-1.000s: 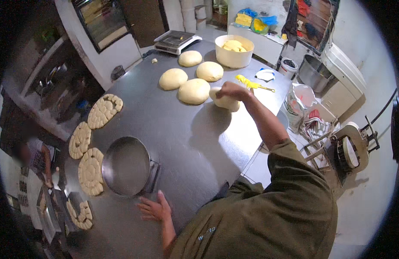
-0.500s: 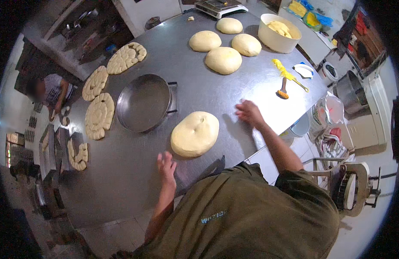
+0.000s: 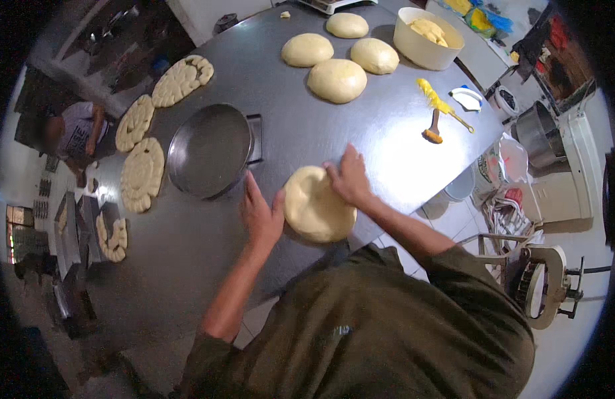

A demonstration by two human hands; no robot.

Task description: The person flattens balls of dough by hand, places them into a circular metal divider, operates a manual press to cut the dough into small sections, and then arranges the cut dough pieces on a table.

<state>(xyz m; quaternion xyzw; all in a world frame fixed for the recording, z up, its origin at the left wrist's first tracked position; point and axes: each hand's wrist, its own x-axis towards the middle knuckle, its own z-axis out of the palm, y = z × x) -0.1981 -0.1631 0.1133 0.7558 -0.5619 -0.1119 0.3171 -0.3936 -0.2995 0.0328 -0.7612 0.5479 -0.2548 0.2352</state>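
Note:
A round pale dough piece [image 3: 317,223] with a hollowed middle lies on the steel table [image 3: 214,259] in front of me. My left hand [image 3: 261,209] is open at its left edge, fingers extended beside it. My right hand [image 3: 347,176] is open too, at its upper right, thumb on the dough and fingers stretched. A round metal pan [image 3: 207,149] sits just left of the dough. Behind are several smooth dough balls [image 3: 337,83].
Segmented dough rings [image 3: 141,176] lie left, beside long metal trays [image 3: 68,233]. A cream tub [image 3: 427,56], yellow brush [image 3: 440,100] and wooden-handled tool [image 3: 432,136] are at back right. A co-worker [image 3: 78,130] is at far left. A machine [image 3: 547,286] stands right.
A dough piece went from the back group to the front of me. Since half a second ago both hands have come onto or beside it and its middle is pressed hollow.

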